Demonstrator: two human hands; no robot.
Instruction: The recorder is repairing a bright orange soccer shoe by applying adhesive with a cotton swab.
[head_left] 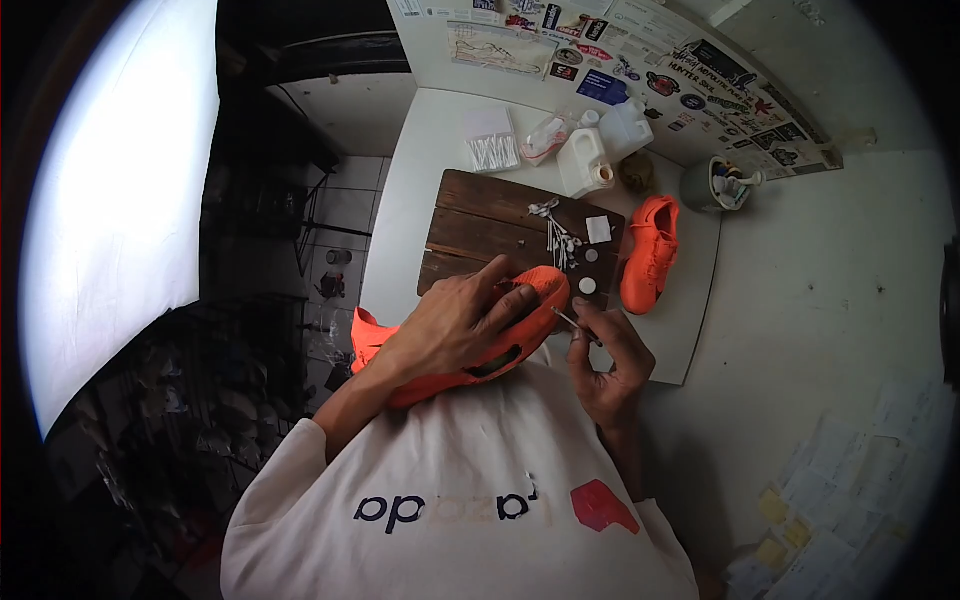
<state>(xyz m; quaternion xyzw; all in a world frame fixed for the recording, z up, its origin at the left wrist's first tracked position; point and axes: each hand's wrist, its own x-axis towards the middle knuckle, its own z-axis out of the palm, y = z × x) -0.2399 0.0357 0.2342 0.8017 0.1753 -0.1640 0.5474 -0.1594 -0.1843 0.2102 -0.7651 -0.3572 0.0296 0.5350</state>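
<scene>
My left hand (455, 315) is wrapped over a bright orange sports shoe (430, 388), which lies tilted across my lap with its toe pointing right and away. My right hand (615, 350) pinches a thin stick, seemingly a cotton swab (564, 317), whose tip is at the edge of the shoe's toe. Beyond the shoe is a dark wooden board (475, 215). Used cotton swabs (560, 240), a small white square pad (598, 229) and a little white round lid (587, 286) lie on it. The other orange shoe (652, 255) stands right of the board.
On the white table (400, 200), a box of cotton swabs (492, 145), a clear plastic bag (546, 138) and white plastic jugs (580, 165) stand at the back. A greenish pot (705, 187) holds tools near the wall, and a stickered panel (640, 80) rises behind.
</scene>
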